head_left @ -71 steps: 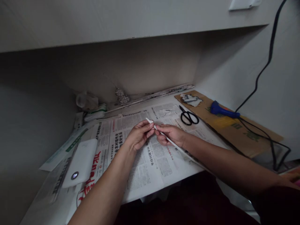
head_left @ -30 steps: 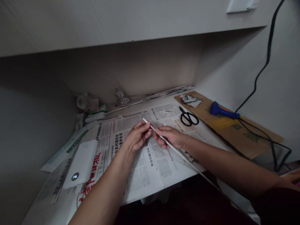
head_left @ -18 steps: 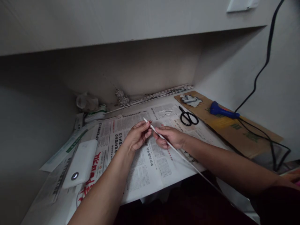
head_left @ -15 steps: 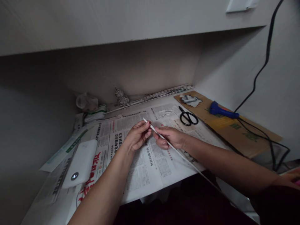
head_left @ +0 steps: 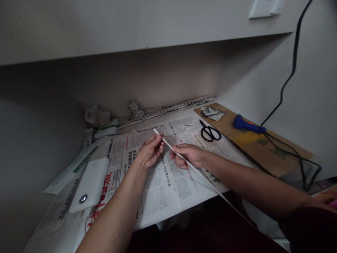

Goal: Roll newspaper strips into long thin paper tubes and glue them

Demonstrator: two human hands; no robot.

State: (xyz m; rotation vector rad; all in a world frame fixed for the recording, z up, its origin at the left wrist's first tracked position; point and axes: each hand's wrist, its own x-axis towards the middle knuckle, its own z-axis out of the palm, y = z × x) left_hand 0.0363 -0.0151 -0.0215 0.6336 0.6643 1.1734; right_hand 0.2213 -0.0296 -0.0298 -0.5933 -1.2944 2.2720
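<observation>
A long, thin white rod (head_left: 207, 182), which looks like rolled paper, slants from the newspaper's middle down to the lower right, past the table's front edge. Near its upper end, my left hand (head_left: 151, 151) pinches it between thumb and fingers, with the tip poking out beyond them. Further down the same rod, my right hand (head_left: 188, 155) is closed around it. Both hands hover over the spread newspaper (head_left: 158, 200). Black-handled scissors (head_left: 210, 131) lie beyond my right hand, beside several short white scraps (head_left: 187, 125).
A white power bank (head_left: 89, 182) lies at left. Thin paper rods (head_left: 181, 107) line the back wall near a twisted bundle (head_left: 136, 109) and a plastic bag (head_left: 97, 116). At right, cardboard (head_left: 273, 158) carries a blue corded tool (head_left: 247, 124) and crumpled paper (head_left: 212, 113).
More of the rod's tip sticks out past my left fingers, up and to the left. My left hand has shifted slightly left; the right hand keeps its grip. The view has moved a little.
</observation>
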